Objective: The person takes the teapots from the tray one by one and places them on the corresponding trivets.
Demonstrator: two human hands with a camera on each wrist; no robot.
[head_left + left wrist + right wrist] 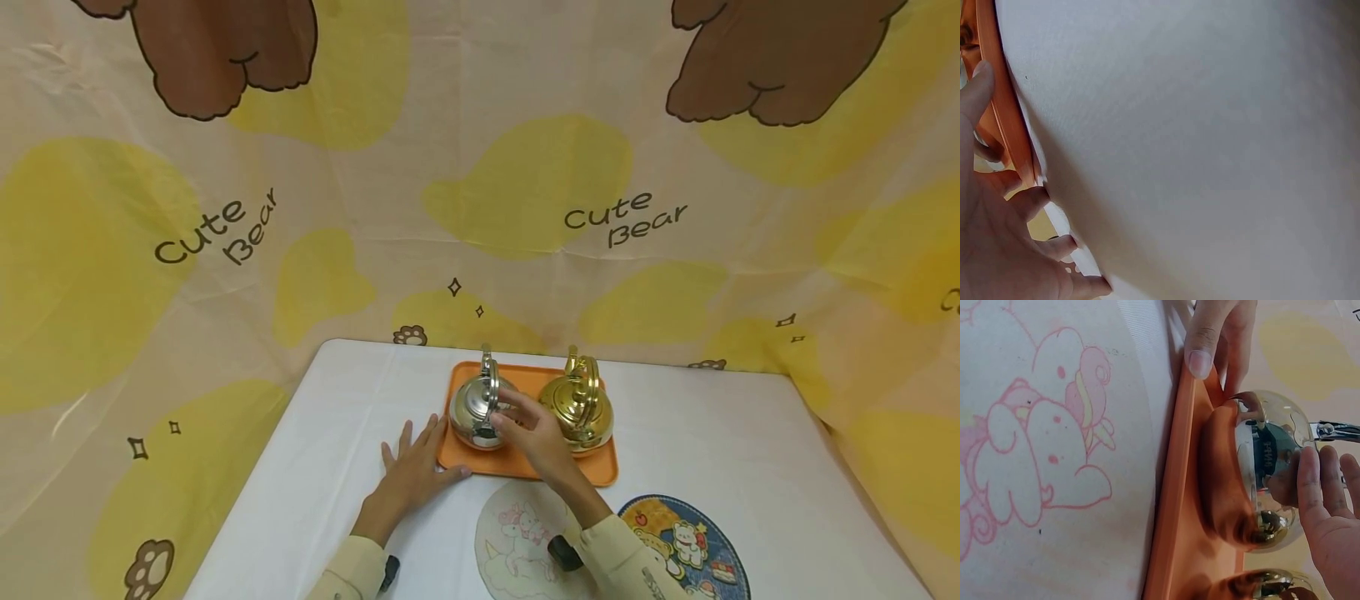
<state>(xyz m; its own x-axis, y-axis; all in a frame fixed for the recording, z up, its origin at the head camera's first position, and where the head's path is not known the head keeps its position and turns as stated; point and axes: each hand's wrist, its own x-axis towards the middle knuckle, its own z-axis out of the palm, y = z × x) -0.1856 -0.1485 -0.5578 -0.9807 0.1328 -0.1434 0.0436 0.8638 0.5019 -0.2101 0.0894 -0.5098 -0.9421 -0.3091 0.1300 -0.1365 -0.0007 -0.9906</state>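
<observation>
An orange tray (480,462) holds a shiny silver kettle (470,408) at its left and a gold kettle (564,407) at its right, both with upright hoop handles. My right hand (542,442) is at the silver kettle's right side, fingertips by its handle; in the right wrist view its fingers (1311,481) are fairly straight and overlap the kettle. My left hand (414,482) spreads its fingers beside the tray's front left corner, the thumb at the front rim. In the left wrist view, other fingertips of that hand (997,231) touch the white tabletop.
In front of the tray lie a pale round mat (498,546) with a pink drawing, partly under my right forearm, and a blue round mat (723,546) with cartoon animals. A white table (750,450) carries everything. Behind it hangs a printed curtain (495,192).
</observation>
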